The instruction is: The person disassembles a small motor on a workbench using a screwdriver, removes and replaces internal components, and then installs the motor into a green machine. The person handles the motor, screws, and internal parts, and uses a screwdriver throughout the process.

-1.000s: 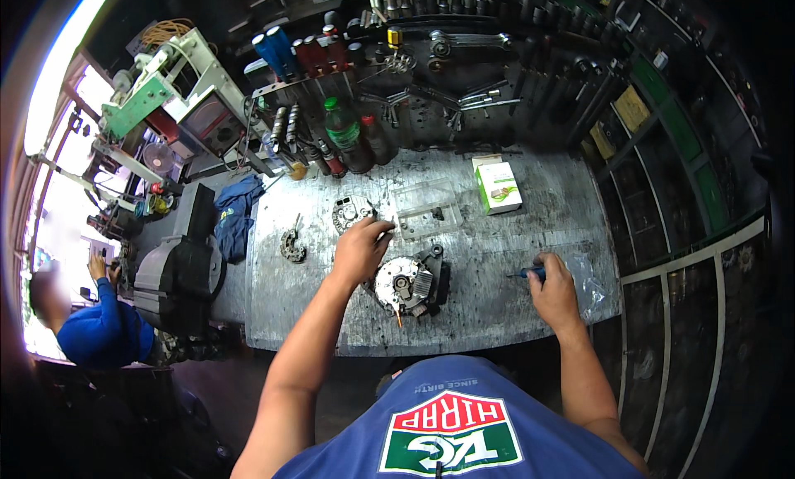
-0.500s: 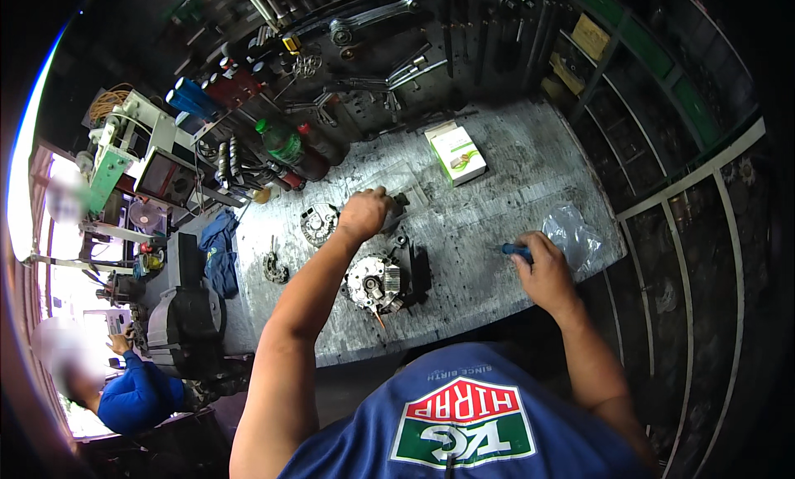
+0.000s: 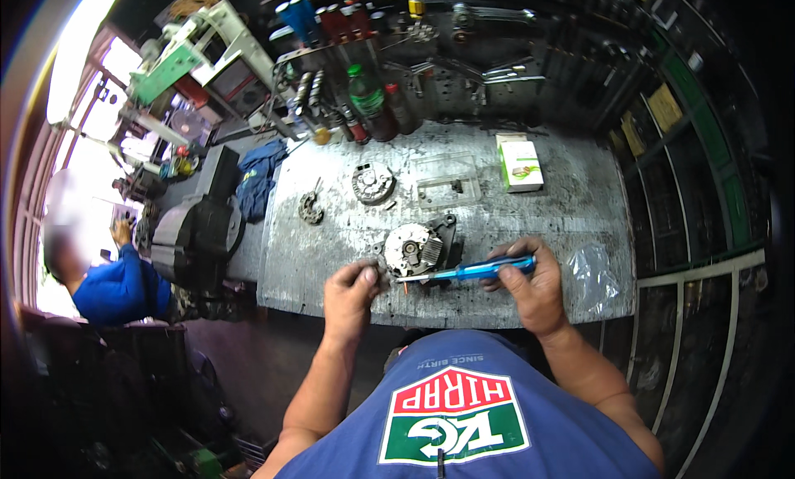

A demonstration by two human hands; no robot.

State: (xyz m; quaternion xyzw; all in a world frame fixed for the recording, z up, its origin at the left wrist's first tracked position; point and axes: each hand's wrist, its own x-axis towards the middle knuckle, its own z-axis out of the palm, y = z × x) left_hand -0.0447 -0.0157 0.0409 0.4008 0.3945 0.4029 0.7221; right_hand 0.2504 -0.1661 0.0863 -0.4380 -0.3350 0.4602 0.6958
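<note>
My right hand (image 3: pixel 534 290) is wrapped round the blue handle of a screwdriver (image 3: pixel 494 269), whose shaft points left. Close to its tip, the fingers of my left hand (image 3: pixel 350 298) are pinched together; whatever they hold is too small to make out. Just beyond the shaft sits an alternator (image 3: pixel 411 245), its round metal face up, with a short orange-red wire at its near side. Farther back are a round metal end piece (image 3: pixel 373 184) and a shallow clear plastic tray (image 3: pixel 424 199) with small dark bits in it. A small curved metal part (image 3: pixel 310 208) lies to the left.
A white-green box (image 3: pixel 520 163) stands at the back right of the worn bench (image 3: pixel 538 231), and a clear plastic bag (image 3: pixel 593 276) lies at its right end. Bottles (image 3: pixel 368 102) and hung tools line the back. A vise (image 3: pixel 195 226) and a person in blue (image 3: pixel 124 284) are at left.
My left hand has come back from the clear tray to the near side of the alternator. My right hand has brought the screwdriver left, its shaft now pointing at my left fingers. The view has shifted.
</note>
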